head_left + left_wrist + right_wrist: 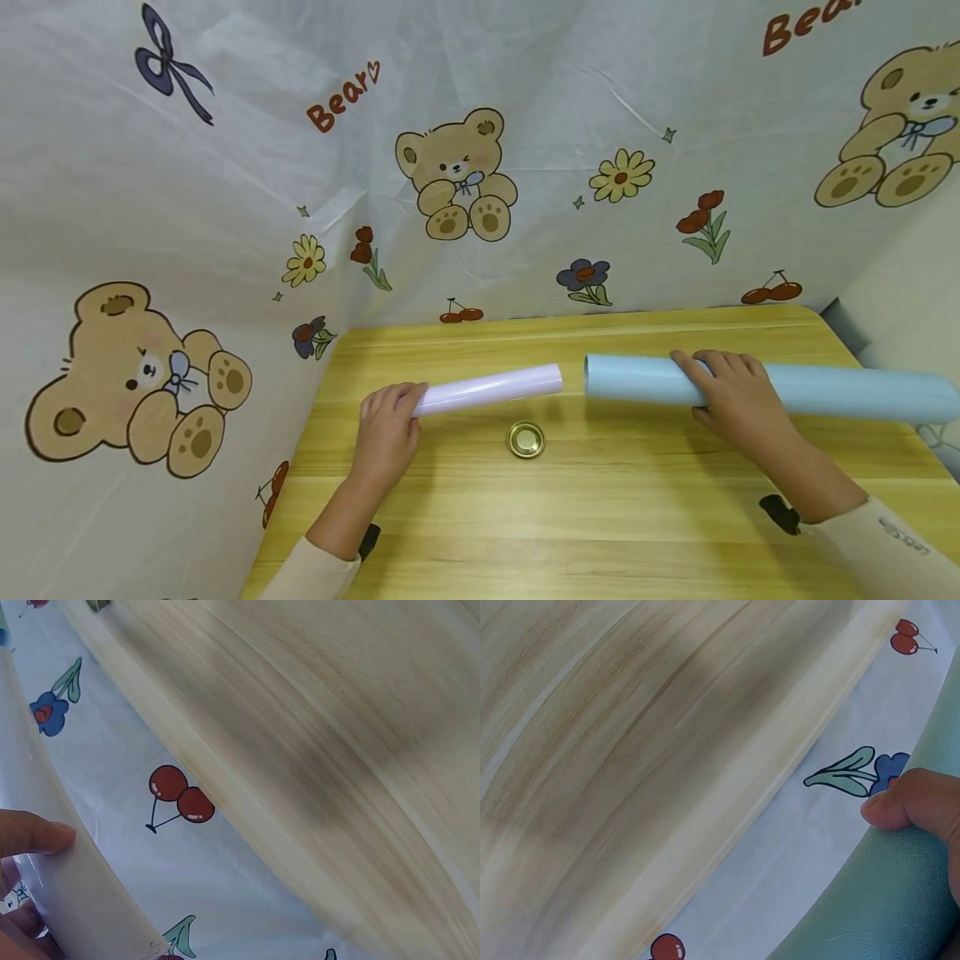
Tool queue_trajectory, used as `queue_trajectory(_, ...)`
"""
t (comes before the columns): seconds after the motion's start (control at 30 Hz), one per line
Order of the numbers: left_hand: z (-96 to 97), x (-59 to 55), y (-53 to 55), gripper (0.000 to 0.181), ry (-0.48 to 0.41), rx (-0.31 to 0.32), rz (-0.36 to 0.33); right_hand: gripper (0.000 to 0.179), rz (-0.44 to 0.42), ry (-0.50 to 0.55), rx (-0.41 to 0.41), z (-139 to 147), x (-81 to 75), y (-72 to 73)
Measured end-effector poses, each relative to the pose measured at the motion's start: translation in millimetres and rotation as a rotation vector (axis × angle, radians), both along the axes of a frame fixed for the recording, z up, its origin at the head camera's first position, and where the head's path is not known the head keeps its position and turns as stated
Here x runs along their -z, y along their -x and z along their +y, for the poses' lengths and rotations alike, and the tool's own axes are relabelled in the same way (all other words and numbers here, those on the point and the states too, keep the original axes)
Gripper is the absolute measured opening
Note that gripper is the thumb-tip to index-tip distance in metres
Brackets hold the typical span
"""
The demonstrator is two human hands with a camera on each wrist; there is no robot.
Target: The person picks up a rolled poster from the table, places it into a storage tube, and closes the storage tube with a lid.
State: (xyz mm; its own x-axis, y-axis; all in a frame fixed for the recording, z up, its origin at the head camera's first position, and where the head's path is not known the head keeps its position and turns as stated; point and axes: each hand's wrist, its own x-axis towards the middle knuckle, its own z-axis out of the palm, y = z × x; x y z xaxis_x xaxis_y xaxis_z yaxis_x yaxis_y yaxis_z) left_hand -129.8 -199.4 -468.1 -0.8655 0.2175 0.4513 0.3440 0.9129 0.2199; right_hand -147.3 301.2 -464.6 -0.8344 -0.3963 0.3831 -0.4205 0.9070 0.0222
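Note:
In the head view, my left hand [388, 425] grips the near end of a slim, glossy pale-lilac roll [491, 390], which looks like rolled sheet or film. My right hand [738, 400] holds a thicker, longer light-blue roll [840, 392] around its middle, palm over the top. The two rolls point at each other with a small gap between their ends. In the left wrist view, a thumb [52, 837] lies along the pale roll [82, 900]. The right wrist view shows a thumb [892, 808] pressed on the textured blue roll [877, 900].
A small round gold dish [526, 439] sits on the wood-grain table [570, 517], just below the gap between the rolls. White cloth [540, 100] printed with bears and flowers hangs behind the table and along its left side.

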Motion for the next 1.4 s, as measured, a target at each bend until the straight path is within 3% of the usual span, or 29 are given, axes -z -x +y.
queue_trajectory(1.4, 12.6, -1.8, -4.0, 0.059, 0.035, 0.077, -0.017, 0.103, 0.052, -0.016, -0.055, -17.6, 0.0, -10.0)
